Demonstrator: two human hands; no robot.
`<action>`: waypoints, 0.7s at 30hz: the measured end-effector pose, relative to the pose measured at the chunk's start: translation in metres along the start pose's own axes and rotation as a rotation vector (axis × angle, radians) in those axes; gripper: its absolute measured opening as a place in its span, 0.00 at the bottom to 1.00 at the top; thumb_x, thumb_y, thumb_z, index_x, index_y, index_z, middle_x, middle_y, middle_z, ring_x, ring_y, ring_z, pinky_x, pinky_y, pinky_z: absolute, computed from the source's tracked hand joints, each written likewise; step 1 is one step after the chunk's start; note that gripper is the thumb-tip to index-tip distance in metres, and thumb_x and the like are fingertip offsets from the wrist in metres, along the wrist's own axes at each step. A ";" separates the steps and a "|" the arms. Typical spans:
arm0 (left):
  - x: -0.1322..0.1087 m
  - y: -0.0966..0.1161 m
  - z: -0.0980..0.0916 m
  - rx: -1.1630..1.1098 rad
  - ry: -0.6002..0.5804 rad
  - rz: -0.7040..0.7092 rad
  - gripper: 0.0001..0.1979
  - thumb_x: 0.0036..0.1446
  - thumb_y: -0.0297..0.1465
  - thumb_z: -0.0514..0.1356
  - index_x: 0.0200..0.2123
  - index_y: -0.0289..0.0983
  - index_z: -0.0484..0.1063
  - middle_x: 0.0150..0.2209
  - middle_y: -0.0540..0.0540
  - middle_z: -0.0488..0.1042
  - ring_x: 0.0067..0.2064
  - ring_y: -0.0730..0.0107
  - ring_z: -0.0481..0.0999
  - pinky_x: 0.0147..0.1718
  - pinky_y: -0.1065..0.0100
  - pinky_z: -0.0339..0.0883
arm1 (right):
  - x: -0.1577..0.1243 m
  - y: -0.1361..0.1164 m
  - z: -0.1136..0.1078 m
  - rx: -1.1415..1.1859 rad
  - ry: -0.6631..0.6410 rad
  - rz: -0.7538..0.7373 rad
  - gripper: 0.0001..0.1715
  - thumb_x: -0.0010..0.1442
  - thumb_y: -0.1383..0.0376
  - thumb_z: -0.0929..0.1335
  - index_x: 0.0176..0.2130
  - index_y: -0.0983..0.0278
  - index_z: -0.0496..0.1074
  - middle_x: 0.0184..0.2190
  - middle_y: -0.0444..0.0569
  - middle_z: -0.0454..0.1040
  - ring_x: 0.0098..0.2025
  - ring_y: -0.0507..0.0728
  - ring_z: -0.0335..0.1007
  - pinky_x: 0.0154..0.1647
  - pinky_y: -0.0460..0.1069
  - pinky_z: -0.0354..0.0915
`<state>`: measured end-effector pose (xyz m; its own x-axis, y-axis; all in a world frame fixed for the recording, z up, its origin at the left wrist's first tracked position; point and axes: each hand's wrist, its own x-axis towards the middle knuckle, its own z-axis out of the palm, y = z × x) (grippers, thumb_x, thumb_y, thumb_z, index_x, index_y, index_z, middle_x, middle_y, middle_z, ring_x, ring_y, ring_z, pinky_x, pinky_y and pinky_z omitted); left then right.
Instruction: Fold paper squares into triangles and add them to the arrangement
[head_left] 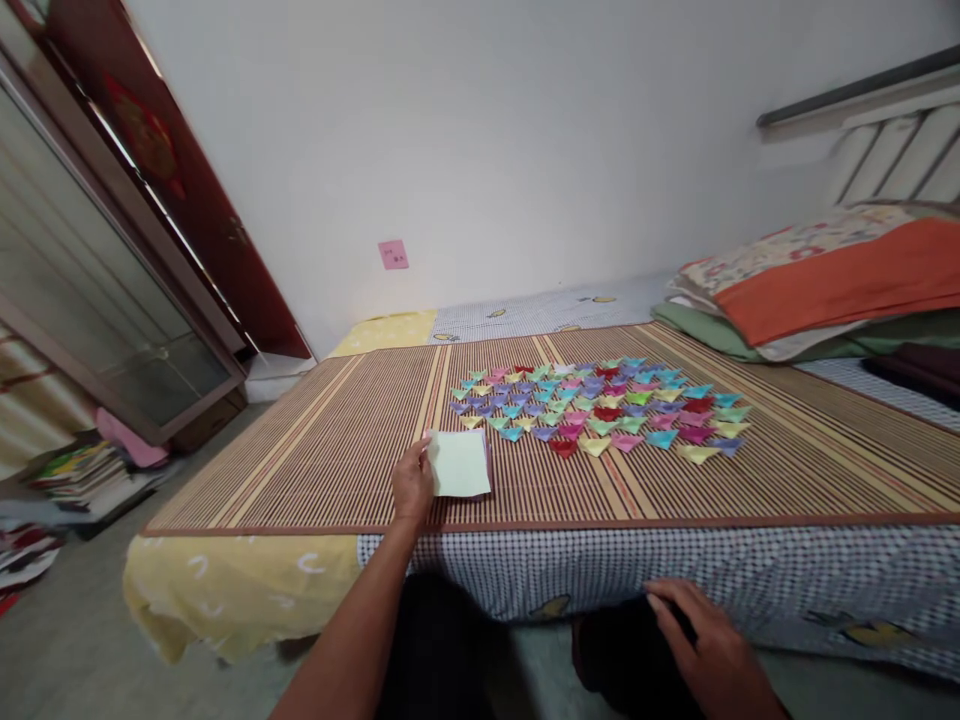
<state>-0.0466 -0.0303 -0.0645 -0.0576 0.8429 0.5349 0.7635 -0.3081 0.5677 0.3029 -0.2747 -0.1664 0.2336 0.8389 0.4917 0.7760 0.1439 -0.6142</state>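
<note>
My left hand [414, 482] pinches the left edge of a small stack of square paper [461, 464], pale green on top with pinkish-purple sheets showing beneath. The stack is over the striped mat near the bed's front edge; whether it is lifted off I cannot tell. My right hand [709, 640] is low at the right, above my dark-clothed knee, thumb and fingers apart, with nothing visible in it. Beyond the stack and to its right, many small folded paper pieces [595, 447] in mixed colours stand in rows on the mat.
The striped mat [300, 450] covers a bed with a checked and yellow sheet [247, 580]. Folded bedding [840, 270] lies at the back right. A pink note [393, 254] is on the wall. Books [82, 475] are stacked by the glass-fronted cabinet at left.
</note>
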 end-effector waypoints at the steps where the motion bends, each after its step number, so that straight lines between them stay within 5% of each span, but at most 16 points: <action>1: 0.000 0.000 0.001 -0.007 0.002 0.011 0.17 0.63 0.24 0.53 0.49 0.39 0.78 0.46 0.41 0.84 0.45 0.58 0.82 0.47 0.62 0.73 | 0.005 -0.012 0.003 0.047 -0.002 -0.003 0.16 0.68 0.57 0.63 0.39 0.58 0.77 0.38 0.51 0.82 0.42 0.62 0.81 0.47 0.56 0.74; 5: -0.003 -0.002 0.003 -0.016 0.011 0.044 0.17 0.63 0.24 0.53 0.50 0.39 0.78 0.49 0.39 0.82 0.48 0.57 0.82 0.50 0.59 0.72 | 0.045 -0.065 0.016 0.236 -0.066 -0.025 0.15 0.69 0.58 0.63 0.39 0.58 0.77 0.37 0.52 0.81 0.42 0.62 0.80 0.46 0.54 0.74; 11: -0.009 -0.007 0.002 -0.016 0.015 0.093 0.15 0.64 0.23 0.53 0.46 0.40 0.77 0.45 0.41 0.81 0.47 0.58 0.81 0.50 0.59 0.72 | 0.145 -0.124 0.058 0.491 -0.151 0.008 0.11 0.66 0.60 0.65 0.38 0.60 0.76 0.35 0.50 0.80 0.38 0.60 0.78 0.41 0.52 0.72; 16: -0.011 -0.009 0.003 -0.024 0.003 0.109 0.12 0.64 0.25 0.55 0.44 0.41 0.76 0.41 0.42 0.80 0.44 0.58 0.80 0.47 0.61 0.73 | 0.204 -0.137 0.118 0.532 -0.170 0.025 0.11 0.64 0.61 0.65 0.40 0.62 0.76 0.39 0.52 0.81 0.41 0.60 0.79 0.43 0.53 0.73; 21: -0.011 -0.012 0.008 -0.043 0.022 0.078 0.10 0.64 0.27 0.54 0.42 0.40 0.75 0.39 0.42 0.79 0.42 0.59 0.80 0.43 0.61 0.73 | 0.217 -0.124 0.159 0.483 -0.147 0.127 0.12 0.57 0.63 0.70 0.41 0.65 0.77 0.37 0.54 0.80 0.36 0.61 0.78 0.40 0.55 0.71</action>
<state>-0.0498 -0.0323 -0.0826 -0.0133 0.8057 0.5922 0.7380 -0.3917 0.5495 0.1648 -0.0273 -0.0819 0.1969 0.9254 0.3239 0.3800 0.2325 -0.8953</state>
